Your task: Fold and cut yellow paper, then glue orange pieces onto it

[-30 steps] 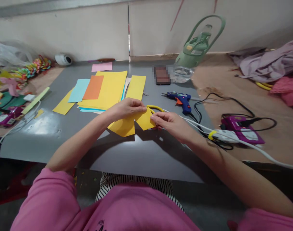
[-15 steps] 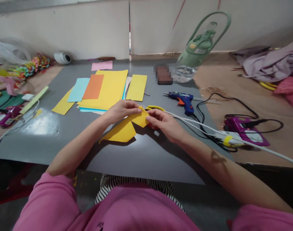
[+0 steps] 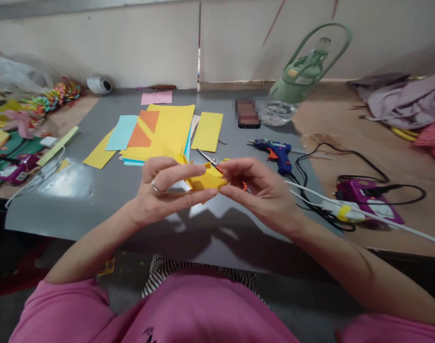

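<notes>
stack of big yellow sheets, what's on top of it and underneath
An orange piece lies partly on the stack. Blue paper shows underneath at the right and near edges. The left hand hides part of the near edge; anything deeper is covered.

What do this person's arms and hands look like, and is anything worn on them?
Pink sleeves cover the upper arms, leaving the forearms bare. The left hand wears a silver-coloured ring; no ring shows on the right hand. Neither wears a glove.
</notes>
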The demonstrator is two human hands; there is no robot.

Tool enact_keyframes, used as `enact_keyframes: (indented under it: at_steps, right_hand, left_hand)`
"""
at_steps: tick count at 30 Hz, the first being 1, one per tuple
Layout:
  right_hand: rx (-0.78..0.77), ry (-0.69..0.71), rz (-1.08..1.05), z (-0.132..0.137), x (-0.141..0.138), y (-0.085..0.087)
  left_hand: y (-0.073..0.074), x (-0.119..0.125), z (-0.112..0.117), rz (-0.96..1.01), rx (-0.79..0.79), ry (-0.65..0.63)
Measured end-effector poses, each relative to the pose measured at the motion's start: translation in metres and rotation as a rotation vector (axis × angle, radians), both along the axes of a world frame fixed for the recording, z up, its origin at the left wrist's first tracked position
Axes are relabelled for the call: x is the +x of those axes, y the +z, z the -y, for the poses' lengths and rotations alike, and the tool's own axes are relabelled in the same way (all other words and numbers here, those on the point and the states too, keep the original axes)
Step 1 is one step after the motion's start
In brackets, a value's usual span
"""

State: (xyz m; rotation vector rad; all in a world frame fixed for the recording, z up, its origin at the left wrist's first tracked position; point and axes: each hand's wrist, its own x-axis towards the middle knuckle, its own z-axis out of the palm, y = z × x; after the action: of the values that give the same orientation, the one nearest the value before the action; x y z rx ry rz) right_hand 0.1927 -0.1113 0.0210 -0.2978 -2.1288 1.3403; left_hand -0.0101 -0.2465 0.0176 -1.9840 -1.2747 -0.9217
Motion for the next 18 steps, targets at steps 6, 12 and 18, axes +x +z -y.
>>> enact_keyframes:
  at_steps: [6,12,18]
  right_hand:
    - [0.579,0.026,0.224,0.006,0.003,-0.056]
    - [0.774,0.059,0.213,0.007,0.012,-0.068]
    - [0.862,-0.199,0.368,-0.02,0.008,-0.07]
  left_hand:
    - [-0.067,0.017,0.022,0.462,-0.48,0.088]
    - [-0.065,0.024,0.017,0.235,-0.71,0.087]
    - [-0.063,0.026,0.005,0.109,-0.687,0.074]
